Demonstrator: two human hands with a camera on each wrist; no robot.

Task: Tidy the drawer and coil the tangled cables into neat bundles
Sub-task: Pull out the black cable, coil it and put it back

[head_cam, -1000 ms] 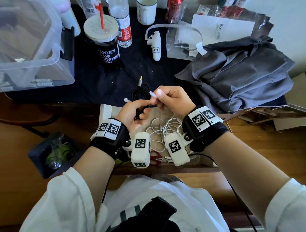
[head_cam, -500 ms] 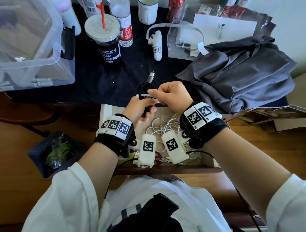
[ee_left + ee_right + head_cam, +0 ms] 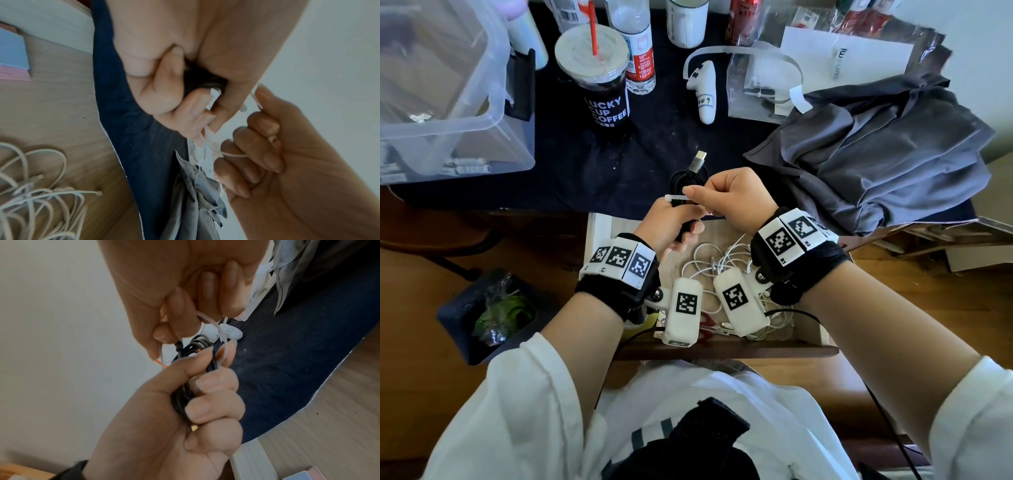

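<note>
A coiled black cable [image 3: 680,179] with a silver plug [image 3: 698,161] sticking up is gripped by my left hand [image 3: 681,233] above the drawer's back edge. My right hand [image 3: 700,196] pinches a white zip tie [image 3: 677,198] that lies across the coil. In the right wrist view the zip tie [image 3: 224,345] loops round the black cable [image 3: 184,395] held in the left hand [image 3: 213,402], and the right hand [image 3: 180,318] holds its ends. A tangle of white cables [image 3: 714,262] lies in the open wooden drawer [image 3: 596,233] below.
On the dark tablecloth stand a coffee cup [image 3: 601,85], a bottle [image 3: 637,51], a white controller [image 3: 702,94], a clear plastic bin [image 3: 448,102] and a heap of grey cloth [image 3: 876,147]. Red-handled scissors [image 3: 707,322] lie in the drawer. A waste bin [image 3: 486,315] stands on the floor at the left.
Both hands have lifted the black coil a little toward the table. The zip tie, which stuck up from the right fingers, now lies across the coil, and the plug leans right.
</note>
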